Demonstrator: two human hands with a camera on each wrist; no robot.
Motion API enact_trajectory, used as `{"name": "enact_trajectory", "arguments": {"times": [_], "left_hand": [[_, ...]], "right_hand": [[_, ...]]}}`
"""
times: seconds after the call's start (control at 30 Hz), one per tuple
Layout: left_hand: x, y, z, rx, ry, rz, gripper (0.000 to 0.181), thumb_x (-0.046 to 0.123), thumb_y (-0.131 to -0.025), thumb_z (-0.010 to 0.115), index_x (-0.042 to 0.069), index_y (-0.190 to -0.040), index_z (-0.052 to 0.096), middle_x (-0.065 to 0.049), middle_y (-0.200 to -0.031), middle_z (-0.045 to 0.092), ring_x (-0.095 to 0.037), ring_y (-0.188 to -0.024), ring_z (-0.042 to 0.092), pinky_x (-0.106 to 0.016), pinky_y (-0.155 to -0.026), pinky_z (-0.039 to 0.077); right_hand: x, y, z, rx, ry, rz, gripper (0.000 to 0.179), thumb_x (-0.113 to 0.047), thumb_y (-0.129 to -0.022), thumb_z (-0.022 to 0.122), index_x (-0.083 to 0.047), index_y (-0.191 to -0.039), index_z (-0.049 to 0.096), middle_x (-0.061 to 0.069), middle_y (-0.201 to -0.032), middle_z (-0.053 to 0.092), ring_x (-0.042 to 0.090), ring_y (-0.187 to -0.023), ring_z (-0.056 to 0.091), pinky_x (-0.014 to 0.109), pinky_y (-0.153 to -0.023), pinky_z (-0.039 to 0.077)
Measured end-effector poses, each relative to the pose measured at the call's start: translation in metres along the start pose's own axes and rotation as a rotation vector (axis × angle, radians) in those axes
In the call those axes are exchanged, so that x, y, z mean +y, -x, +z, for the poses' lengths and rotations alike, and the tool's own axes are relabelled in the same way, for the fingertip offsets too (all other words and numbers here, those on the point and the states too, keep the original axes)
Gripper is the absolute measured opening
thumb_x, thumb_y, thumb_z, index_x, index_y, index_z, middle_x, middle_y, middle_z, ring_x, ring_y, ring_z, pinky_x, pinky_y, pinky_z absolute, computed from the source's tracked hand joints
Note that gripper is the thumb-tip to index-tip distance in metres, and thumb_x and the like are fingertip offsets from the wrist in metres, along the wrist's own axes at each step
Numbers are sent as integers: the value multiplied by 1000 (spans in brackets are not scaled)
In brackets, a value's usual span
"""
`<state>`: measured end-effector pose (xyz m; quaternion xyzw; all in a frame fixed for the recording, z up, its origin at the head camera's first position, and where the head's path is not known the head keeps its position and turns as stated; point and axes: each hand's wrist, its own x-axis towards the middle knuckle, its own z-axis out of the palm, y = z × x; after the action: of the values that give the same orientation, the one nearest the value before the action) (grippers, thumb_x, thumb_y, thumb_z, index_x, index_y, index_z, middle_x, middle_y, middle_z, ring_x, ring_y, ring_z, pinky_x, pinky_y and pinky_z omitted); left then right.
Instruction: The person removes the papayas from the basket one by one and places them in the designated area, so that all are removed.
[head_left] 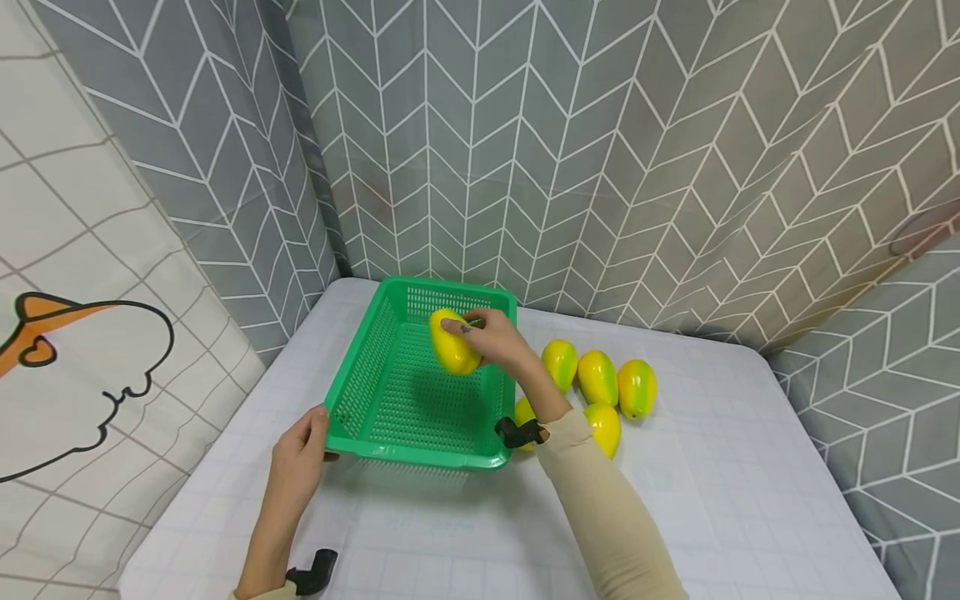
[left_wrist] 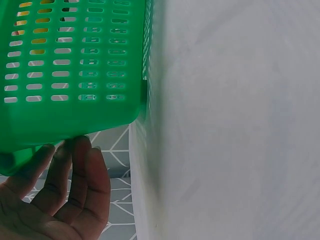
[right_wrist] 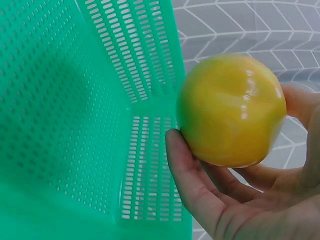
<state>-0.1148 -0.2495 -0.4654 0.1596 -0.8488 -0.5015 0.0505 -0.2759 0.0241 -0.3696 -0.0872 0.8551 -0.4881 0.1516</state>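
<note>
A green plastic basket (head_left: 420, 454) with perforated sides sits on the table, its floor bare in the head view. My right hand (head_left: 497, 337) grips a yellow mango (head_left: 454, 343) above the basket's right half. In the right wrist view the mango (right_wrist: 232, 110) shows a green patch, with fingers (right_wrist: 192, 182) curled beneath it. At the basket's near left corner my left hand (head_left: 298, 450) holds the rim. The left wrist view shows those fingers (left_wrist: 80, 175) under the basket's rim (left_wrist: 65, 127); the thumb is hidden there.
Several more mangoes (head_left: 597, 379) lie on the table right of the basket, partly hidden by the right forearm. A white cloth (head_left: 720, 492) covers the table. Patterned grey curtains (head_left: 570, 150) hang behind it, and a white tiled-print sheet (head_left: 97, 208) stands at the left.
</note>
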Motion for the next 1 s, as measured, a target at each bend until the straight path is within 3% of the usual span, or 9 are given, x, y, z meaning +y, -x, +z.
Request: {"name": "enact_trajectory", "arguments": {"times": [0.63,1.0], "left_hand": [[-1,1,0,-6,8,14,65,48,-115,29,-1,-150,55,-26,-125,70,-3,-81,61,-23,-74,57],[-1,0,0,-12,-5,8,66,48,-115,29,-1,-149,56,-24,-118,71,-6,-83,62,-23,-74,56]], "right_hand": [[22,21,-33,126,-34,69,70,-59,-99,67,-8,-146,57,16,-139,65,27,-104,70,33,-78,64],[34,36,-49,170,-46,119,71,-58,-100,64,-7,-149,55,20,-145,61,32,-112,69,45,-89,65]]}}
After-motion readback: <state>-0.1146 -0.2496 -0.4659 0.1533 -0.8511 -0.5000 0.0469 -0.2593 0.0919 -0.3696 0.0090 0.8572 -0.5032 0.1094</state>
